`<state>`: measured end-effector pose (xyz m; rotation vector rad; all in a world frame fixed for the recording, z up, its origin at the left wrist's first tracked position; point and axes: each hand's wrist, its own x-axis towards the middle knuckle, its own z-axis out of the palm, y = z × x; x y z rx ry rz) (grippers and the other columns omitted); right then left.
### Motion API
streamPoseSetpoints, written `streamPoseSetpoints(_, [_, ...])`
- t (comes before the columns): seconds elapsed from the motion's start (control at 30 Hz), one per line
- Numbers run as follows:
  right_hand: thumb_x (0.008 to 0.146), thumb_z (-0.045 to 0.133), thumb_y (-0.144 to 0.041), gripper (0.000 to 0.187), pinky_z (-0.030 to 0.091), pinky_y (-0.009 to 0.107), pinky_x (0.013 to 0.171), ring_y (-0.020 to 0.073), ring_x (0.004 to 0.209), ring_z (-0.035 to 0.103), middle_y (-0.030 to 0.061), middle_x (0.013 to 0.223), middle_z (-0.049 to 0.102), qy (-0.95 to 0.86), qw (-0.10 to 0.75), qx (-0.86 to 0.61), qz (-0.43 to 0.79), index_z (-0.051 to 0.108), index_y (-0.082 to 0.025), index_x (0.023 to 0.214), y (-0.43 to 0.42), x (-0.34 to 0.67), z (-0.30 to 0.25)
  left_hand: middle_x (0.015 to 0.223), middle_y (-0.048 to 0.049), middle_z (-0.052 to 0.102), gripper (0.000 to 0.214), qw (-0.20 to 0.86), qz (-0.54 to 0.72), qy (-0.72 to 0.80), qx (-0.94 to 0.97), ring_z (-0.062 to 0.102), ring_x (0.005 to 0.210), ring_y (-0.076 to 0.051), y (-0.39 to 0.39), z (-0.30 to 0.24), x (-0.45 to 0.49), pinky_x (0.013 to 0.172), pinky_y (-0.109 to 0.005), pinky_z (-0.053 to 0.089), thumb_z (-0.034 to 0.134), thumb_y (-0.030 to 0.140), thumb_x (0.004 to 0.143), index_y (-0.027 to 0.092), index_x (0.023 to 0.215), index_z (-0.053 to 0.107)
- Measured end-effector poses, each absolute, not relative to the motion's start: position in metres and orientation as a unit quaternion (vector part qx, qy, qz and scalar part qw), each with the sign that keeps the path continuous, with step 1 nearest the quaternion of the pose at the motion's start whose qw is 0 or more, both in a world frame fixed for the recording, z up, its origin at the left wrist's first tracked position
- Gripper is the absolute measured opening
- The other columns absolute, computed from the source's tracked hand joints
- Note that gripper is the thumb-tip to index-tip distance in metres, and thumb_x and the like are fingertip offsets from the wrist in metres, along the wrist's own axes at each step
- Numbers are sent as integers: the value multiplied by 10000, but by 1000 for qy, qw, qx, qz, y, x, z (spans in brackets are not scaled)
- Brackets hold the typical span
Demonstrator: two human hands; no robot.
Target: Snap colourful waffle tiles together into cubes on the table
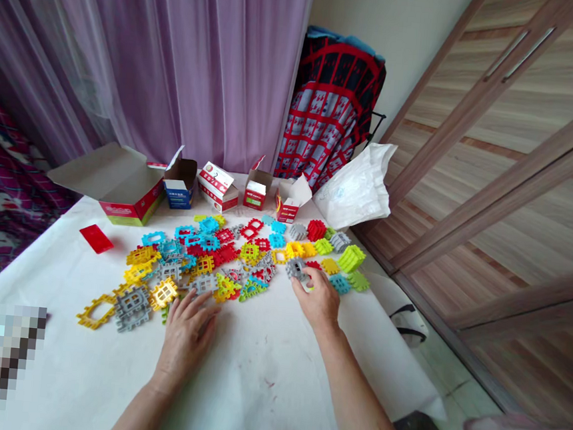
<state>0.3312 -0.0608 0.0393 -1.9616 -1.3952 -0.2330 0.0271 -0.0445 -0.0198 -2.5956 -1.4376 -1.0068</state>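
A wide spread of plastic waffle-shaped building pieces [212, 262] in yellow, grey, blue, red and green covers the white-covered table [252, 373]. My right hand [316, 299] grips a grey piece [296, 269] between thumb and fingers at the spread's right side. My left hand [185, 340] rests flat on the table with its fingers apart, the fingertips close to a grey piece [203, 283] and holding nothing. A yellow frame piece [95, 312] and a grey piece [132, 307] lie left of that hand.
Several opened cardboard boxes [118, 183] stand along the table's far edge, with a white plastic bag [354, 187] at the far right. A red card [96, 238] lies at the left. A purple curtain hangs behind, and the table's right edge meets the floor by wooden wardrobe doors.
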Motion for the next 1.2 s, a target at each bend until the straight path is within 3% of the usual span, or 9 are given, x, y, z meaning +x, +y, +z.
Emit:
streamPoseSetpoints(0.17, [806, 610, -462, 316, 455, 272, 674, 179, 728, 647, 42, 906, 734, -507, 325, -794, -85, 682, -232, 1011, -63, 354, 45, 1252, -58, 698, 276, 7, -332, -449, -830, 530, 1268, -351, -42, -21, 27, 1016, -609, 407, 471, 321, 940, 287, 988, 741])
streamPoseSetpoints(0.4, [835, 632, -451, 363, 457, 300, 698, 240, 881, 683, 63, 971, 750, -439, 210, -871, -71, 671, -239, 1127, -46, 413, 85, 1235, -71, 702, 279, 13, -342, -444, -828, 535, 1253, -349, -38, -25, 24, 1007, -581, 417, 480, 339, 935, 283, 986, 748])
streamPoseSetpoints(0.7, [844, 647, -467, 354, 461, 311, 762, 248, 955, 683, 58, 1096, 743, -413, 172, -890, -93, 673, -251, 1124, -14, 478, 118, 1225, -54, 706, 275, 14, -341, -447, -827, 532, 1262, -330, -36, -27, 22, 1033, -555, 413, 479, 349, 928, 295, 977, 744])
streamPoseSetpoints(0.9, [852, 655, -424, 333, 435, 339, 874, 252, 1065, 650, 65, 1136, 736, -454, 101, -883, -57, 686, -252, 1135, 20, 506, 118, 1199, -65, 716, 272, 41, -364, -428, -826, 554, 1232, -338, -31, -31, 21, 1001, -543, 429, 481, 340, 924, 289, 990, 739])
streamPoseSetpoints(1.2, [838, 683, -395, 317, 415, 341, 896, 237, 1095, 646, 65, 1160, 730, -460, 73, -885, -20, 693, -260, 1124, 41, 516, 113, 1155, -59, 734, 247, 87, -364, -414, -830, 582, 1183, -332, -27, -33, 19, 945, -504, 451, 496, 331, 914, 287, 973, 731])
